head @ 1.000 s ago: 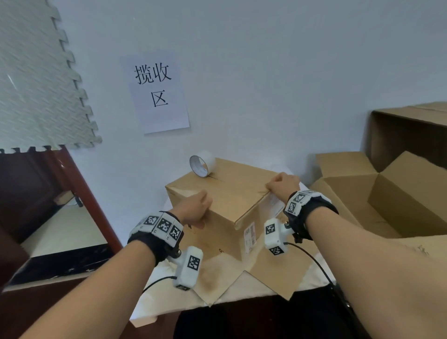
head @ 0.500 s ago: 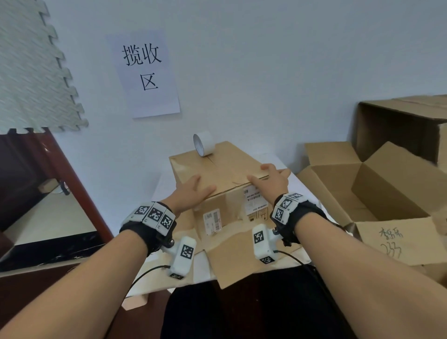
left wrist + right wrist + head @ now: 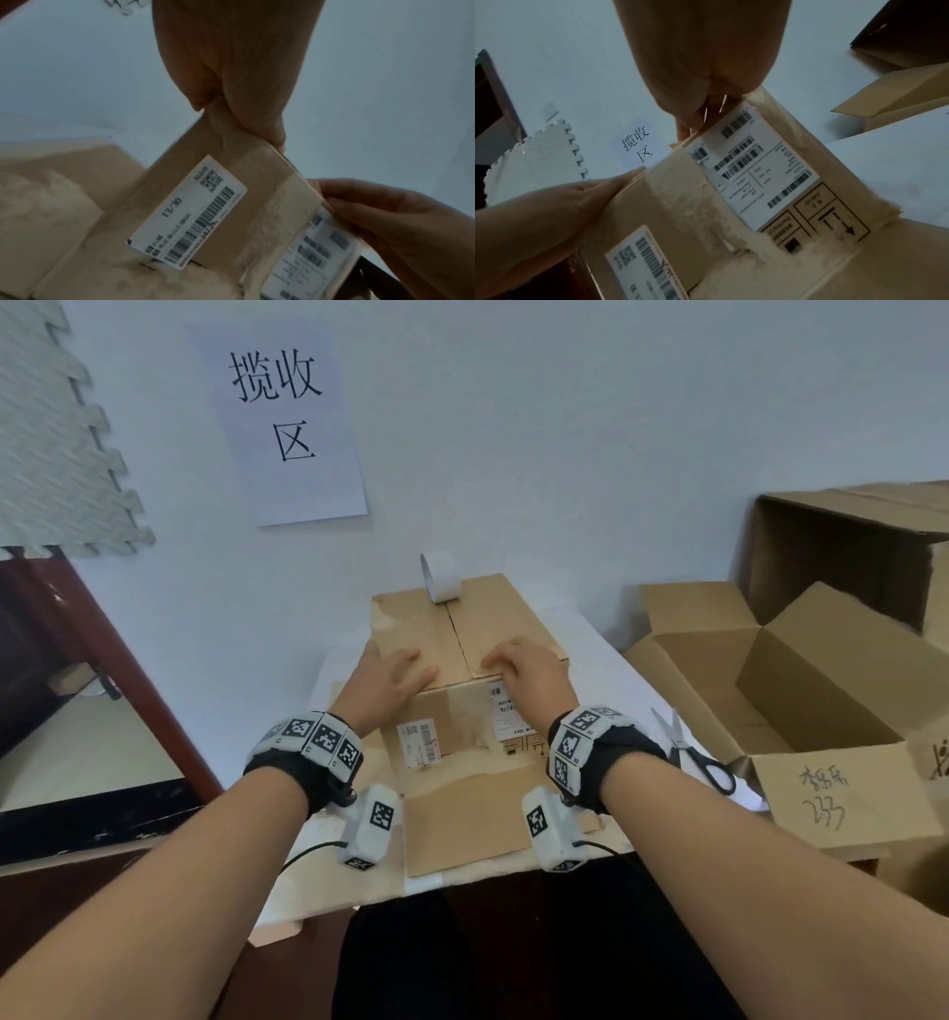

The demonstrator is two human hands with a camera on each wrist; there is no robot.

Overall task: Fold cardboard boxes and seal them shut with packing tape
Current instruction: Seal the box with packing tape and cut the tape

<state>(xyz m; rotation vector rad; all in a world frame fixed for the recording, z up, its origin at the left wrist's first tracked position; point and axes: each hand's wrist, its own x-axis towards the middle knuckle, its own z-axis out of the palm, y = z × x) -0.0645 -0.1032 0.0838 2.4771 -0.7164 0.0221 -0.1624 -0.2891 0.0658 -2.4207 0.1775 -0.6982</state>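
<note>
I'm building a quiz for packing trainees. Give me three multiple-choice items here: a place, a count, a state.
1. Where does the white roll of packing tape stand? A on the brown cardboard box's far top edge; B inside the open carton; C on the floor.
2. How many white printed labels on its near face? A one; B two; C four.
3. Its top flaps are: A upright; B folded flat; C torn off.
A, it stands on the seam; B, two show; B, they meet flat.

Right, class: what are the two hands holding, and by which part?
The cardboard box, by its top flaps at the near edge: left hand pressing flat, right hand with bent fingers, grip unclear.
</note>
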